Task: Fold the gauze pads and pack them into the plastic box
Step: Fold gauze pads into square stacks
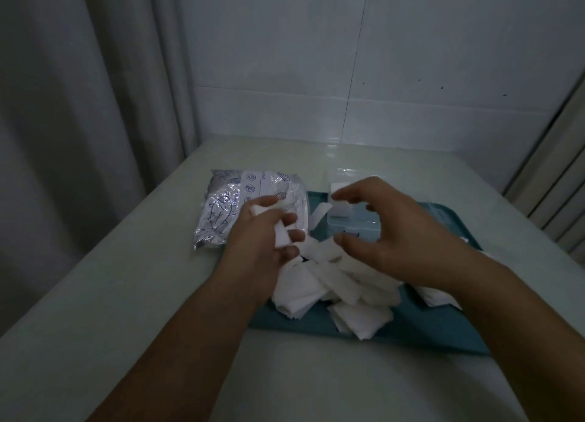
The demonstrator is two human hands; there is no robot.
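My left hand (262, 231) grips a small white gauze pad (280, 230) between curled fingers, above the left edge of a teal tray (411, 333). Several loose white gauze pads (332, 285) lie heaped on that tray. My right hand (389, 231) hovers over the heap with fingers spread and bent, holding nothing. Behind it stands the clear plastic box (348, 212), with white folded gauze inside; its lid stands up at the back. The right hand partly hides the box.
A silvery printed foil package (234, 206) lies left of the tray on the pale table (126, 295). A tiled wall stands behind, a curtain hangs at the left, and a door frame is at the right.
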